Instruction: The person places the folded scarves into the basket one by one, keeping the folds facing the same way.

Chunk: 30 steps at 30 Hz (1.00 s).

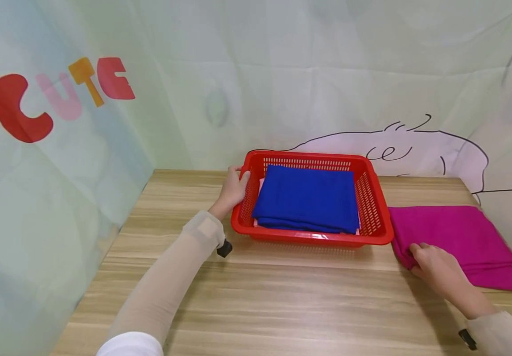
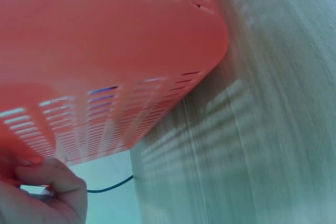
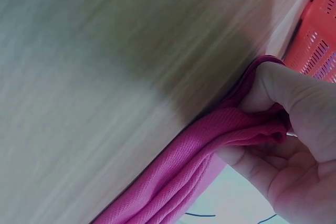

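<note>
A red plastic basket [image 1: 314,238] with slotted sides stands on the table, a folded blue cloth [image 1: 307,198] lying in it over a pink one that shows only at the edges. My left hand [image 1: 233,190] grips the basket's left rim; in the left wrist view its fingers [image 2: 63,182] curl at the rim. To the right of the basket lies a folded magenta cloth [image 1: 456,237]. My right hand [image 1: 440,272] pinches its near left corner, and in the right wrist view the thumb and fingers hold the cloth's folded layers [image 3: 210,145] between them.
The wood-grain table [image 1: 282,296] reaches back to a printed fabric backdrop [image 1: 318,84] with a drawn figure. Another backdrop panel on the left carries large coloured letters [image 1: 24,113]. The magenta cloth's left edge lies against the basket's right side.
</note>
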{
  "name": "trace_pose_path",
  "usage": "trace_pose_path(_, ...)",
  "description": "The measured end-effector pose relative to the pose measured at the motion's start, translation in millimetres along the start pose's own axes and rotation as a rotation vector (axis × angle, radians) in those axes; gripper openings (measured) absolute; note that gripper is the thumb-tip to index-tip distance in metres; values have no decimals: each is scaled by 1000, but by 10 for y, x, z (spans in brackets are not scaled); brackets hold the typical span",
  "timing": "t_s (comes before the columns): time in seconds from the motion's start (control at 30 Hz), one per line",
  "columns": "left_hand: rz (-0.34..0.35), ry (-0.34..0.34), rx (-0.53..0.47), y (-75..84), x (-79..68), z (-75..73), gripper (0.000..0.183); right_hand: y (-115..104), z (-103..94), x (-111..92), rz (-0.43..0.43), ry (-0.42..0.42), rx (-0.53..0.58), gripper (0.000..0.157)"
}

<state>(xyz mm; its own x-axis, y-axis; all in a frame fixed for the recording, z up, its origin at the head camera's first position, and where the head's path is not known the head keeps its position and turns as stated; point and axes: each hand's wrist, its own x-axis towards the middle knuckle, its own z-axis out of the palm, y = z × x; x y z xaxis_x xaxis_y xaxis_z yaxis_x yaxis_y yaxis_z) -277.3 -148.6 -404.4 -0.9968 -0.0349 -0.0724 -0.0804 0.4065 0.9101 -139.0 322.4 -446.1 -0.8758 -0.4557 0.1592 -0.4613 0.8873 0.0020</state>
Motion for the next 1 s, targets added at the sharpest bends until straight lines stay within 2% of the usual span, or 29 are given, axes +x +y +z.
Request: trace_pose_path(1.0,5,0,-19,-12,4,0,44,-61,-31,-83,-8,-11,-25,40)
